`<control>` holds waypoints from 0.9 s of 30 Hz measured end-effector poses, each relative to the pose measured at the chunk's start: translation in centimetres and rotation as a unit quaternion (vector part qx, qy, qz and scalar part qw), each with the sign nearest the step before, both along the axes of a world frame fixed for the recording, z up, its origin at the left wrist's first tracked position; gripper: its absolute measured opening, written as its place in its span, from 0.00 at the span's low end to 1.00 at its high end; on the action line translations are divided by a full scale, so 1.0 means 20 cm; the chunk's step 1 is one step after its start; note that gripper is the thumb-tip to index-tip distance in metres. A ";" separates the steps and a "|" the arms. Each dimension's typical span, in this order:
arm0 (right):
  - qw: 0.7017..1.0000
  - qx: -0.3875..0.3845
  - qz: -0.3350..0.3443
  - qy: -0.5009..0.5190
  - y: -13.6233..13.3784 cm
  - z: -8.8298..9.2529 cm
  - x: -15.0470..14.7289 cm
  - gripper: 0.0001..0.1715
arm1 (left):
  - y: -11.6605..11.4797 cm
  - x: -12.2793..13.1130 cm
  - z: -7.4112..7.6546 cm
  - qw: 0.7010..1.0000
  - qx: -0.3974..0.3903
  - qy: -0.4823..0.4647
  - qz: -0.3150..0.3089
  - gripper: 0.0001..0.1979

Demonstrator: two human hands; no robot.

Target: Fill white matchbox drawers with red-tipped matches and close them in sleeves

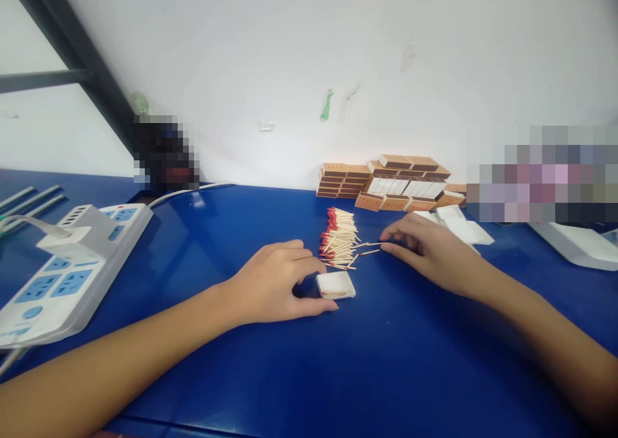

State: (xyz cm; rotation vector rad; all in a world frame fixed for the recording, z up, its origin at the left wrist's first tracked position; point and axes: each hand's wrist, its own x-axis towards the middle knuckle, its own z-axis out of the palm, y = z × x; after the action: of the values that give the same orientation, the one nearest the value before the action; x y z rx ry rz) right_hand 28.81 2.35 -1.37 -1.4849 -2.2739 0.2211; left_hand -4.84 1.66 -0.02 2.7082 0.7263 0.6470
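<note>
Left hand (pixel 277 283): the fingers curve around the white matchbox tray (pixel 337 284), holding its sides.
Right hand (pixel 432 251): fingers almost closed at two matchsticks (pixel 370 252); whether pinched, I cannot tell.
Match pile (pixel 341 238): between both hands' fingers, on the worktop (pixel 386 367).
Matchboxes (pixel 386 185): beyond the fingers.

To the left of the matchbox tray (pixel 346 281), a slender left forearm (pixel 145 354) is seen, left bare to the frame's edge and tapered smoothly at the wrist. The ungloved left grip (pixel 273 283) is finished with softly rounded knuckles. To the tray's right, the slim right forearm (pixel 526 309) and right grip (pixel 437 254) are likewise left uncovered.
</note>
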 end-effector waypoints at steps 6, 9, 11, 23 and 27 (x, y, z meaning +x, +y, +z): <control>1.000 0.011 0.006 0.007 -0.02 0.00 -0.06 0.20 | -0.01 0.00 -0.01 1.000 0.008 0.004 -0.003 0.19; 0.998 0.036 -0.023 0.042 -0.04 0.03 -0.10 0.19 | 0.00 0.00 -0.01 1.000 0.015 -0.006 -0.004 0.18; 0.995 0.051 -0.041 0.072 -0.06 0.05 -0.13 0.17 | -0.01 0.00 -0.01 1.000 0.020 -0.018 -0.007 0.17; 0.996 -0.013 0.039 0.080 -0.21 0.11 -0.30 0.21 | 0.00 0.01 -0.01 1.000 0.017 0.000 -0.015 0.17; 0.990 -0.033 0.029 0.133 -0.22 0.11 -0.32 0.15 | -0.01 0.01 -0.01 1.000 0.015 -0.006 -0.019 0.17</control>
State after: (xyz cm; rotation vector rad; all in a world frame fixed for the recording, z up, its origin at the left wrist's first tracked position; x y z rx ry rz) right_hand 22.44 -2.01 0.92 -1.3330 -2.1138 0.4858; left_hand -4.62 1.55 -0.27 2.7355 0.6660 0.6708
